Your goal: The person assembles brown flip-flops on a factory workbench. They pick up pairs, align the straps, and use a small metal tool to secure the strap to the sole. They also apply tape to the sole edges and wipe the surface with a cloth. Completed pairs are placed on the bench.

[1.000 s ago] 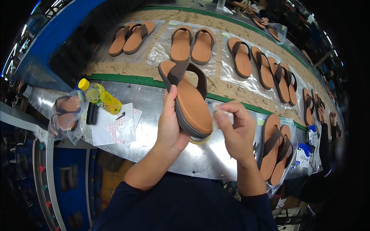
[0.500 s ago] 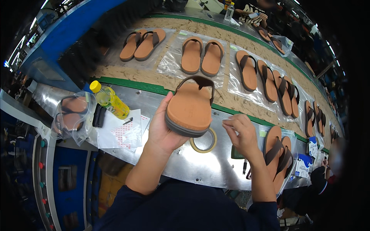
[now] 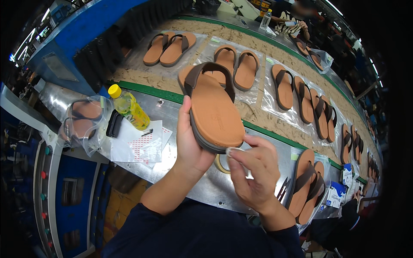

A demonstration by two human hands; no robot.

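Gripping the sandal (image 3: 215,112) by its heel, my left hand (image 3: 191,144) holds it above the bench (image 3: 180,105). My right hand (image 3: 254,172) pinches a clear sticker (image 3: 234,151) at the heel edge. Step: labelling, I judge. Next calls for firm, flat pressing.

L hand (image 3: 191,148) holds tan sandal (image 3: 214,112); R hand (image 3: 254,172) pinches clear bit at heel.

Bare steel strip (image 3: 206,189) between bottle (image 3: 129,109) and bagged sandals (image 3: 307,185)
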